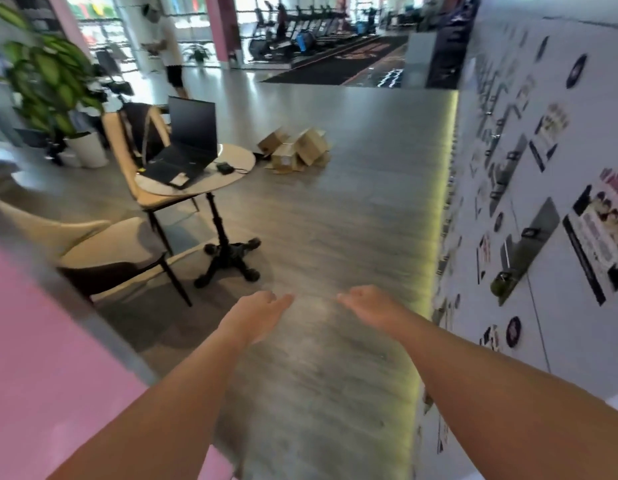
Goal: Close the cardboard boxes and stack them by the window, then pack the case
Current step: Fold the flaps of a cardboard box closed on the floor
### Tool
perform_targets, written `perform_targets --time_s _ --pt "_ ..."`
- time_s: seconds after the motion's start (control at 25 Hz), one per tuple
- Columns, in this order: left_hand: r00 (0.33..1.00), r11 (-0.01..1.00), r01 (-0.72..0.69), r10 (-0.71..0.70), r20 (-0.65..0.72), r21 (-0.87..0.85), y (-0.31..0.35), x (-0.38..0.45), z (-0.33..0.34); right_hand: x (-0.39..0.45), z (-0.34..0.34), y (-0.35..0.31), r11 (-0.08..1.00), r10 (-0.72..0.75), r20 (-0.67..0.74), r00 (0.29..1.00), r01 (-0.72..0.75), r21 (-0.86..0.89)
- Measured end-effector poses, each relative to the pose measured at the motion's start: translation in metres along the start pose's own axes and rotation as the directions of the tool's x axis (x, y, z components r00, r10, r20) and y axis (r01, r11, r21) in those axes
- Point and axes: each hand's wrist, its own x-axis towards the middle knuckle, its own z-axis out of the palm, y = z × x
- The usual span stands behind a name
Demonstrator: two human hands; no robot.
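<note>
Several brown cardboard boxes lie in a loose heap on the grey floor, far ahead of me past the round table. Some are tipped over with flaps open. My left hand and my right hand are stretched out in front of me, low in the view, a little apart. Both hold nothing and their fingers look relaxed. The boxes are well beyond reach of both hands. No case is visible.
A round table on a black pedestal carries an open laptop, with beige chairs to its left. A white wall with posters runs along the right. A potted plant and a standing person are at the back left.
</note>
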Motion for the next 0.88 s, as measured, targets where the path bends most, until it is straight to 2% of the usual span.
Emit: perform_targets --time_s 0.2,0.36,0.64,0.88 --pt "0.992 0.998 -0.06 0.062 0.105 -0.023 0.036 0.122 0.003 0.093 -0.043 0.003 0.993 0.108 -0.043 0.993 -0.106 0.044" --pt "0.985 0.993 -0.115 0.111 0.131 0.023 0.073 0.239 -0.009 0.196 -0.085 0.003 0.996 0.091 -0.095 0.991 -0.089 0.031" --pt "0.973 0.98 -0.194 0.186 0.135 0.048 0.15 0.442 -0.065 0.387 -0.17 -0.02 0.997 0.075 -0.082 0.994 -0.074 0.014" --pt "0.967 0.971 -0.228 0.217 0.133 0.074 0.186 0.613 -0.098 0.546 -0.224 -0.034 0.995 0.099 -0.073 0.992 -0.098 0.021"
